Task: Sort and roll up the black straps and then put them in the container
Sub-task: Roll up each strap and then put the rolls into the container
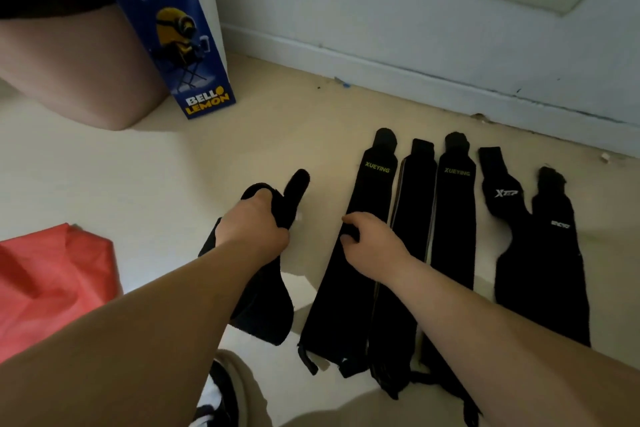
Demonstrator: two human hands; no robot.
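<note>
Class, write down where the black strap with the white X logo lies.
In the head view the X-logo strap lies on the floor at right, fourth in the laid-out row, between a XUEYING strap and the rightmost strap.

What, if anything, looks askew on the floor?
The XTEP strap lies crooked, slanting into the rightmost strap; the three to its left lie straight, side by side. The left hand grips a bunched strap off the row; the right hand pinches the leftmost strap of the row.
</note>
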